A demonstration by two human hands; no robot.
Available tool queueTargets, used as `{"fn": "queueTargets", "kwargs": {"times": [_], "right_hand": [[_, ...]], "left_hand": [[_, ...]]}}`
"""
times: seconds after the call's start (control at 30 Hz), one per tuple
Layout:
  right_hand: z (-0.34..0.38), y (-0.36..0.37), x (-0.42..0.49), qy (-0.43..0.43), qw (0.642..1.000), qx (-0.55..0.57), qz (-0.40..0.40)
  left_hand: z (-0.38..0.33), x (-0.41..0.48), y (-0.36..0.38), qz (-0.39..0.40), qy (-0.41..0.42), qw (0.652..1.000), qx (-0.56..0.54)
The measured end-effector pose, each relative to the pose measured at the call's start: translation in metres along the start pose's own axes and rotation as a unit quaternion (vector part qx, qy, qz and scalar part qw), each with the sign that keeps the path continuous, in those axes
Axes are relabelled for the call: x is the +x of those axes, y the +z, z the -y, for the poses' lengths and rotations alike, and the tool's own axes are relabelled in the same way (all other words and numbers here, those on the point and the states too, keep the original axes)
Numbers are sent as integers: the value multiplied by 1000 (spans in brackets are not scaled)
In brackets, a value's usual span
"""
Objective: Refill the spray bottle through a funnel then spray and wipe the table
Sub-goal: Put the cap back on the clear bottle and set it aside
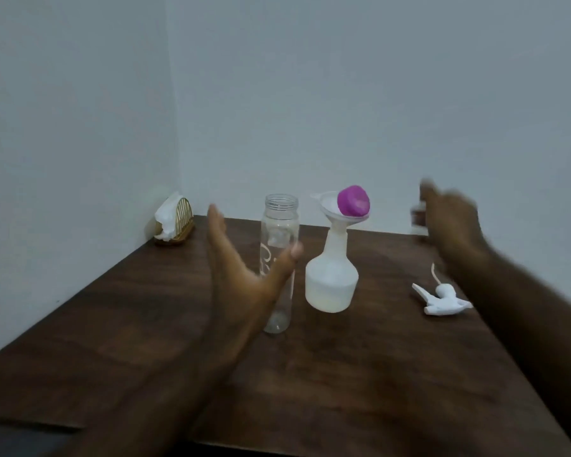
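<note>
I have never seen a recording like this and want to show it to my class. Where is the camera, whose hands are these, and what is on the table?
No machine here: the one picture comes from a camera worn on a person's head, looking down at their own bare hands. On the dark table stand a capless clear bottle and a white spray bottle with a funnel in its neck; a purple cap lies in the funnel. The spray head lies to the right, a tissue holder in the far corner. The left hand is open by the clear bottle, holding nothing. The right hand is too blurred to judge.
</note>
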State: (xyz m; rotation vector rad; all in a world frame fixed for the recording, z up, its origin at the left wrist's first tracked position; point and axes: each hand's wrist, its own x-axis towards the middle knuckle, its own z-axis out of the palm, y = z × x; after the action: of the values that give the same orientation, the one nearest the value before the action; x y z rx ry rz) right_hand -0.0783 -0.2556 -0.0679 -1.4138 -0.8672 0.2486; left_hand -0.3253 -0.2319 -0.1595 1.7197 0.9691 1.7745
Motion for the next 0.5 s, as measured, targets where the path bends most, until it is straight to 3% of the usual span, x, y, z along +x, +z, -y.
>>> {"fn": "queueTargets", "kwargs": {"times": [0.07,0.1,0.33,0.5], "right_hand": [[-31,-11,-34,79,995,10,64],[-35,-10,-45,68,993,15,98],[21,21,-32,-160,970,-103,149],[46,36,-2,-163,948,-193,194]], "left_hand": [[9,-27,-6,-6,-30,999,-8],[13,-31,-6,-8,-35,999,-9],[24,-3,7,3,-6,1000,7],[27,6,14,18,-2,1000,11]]}}
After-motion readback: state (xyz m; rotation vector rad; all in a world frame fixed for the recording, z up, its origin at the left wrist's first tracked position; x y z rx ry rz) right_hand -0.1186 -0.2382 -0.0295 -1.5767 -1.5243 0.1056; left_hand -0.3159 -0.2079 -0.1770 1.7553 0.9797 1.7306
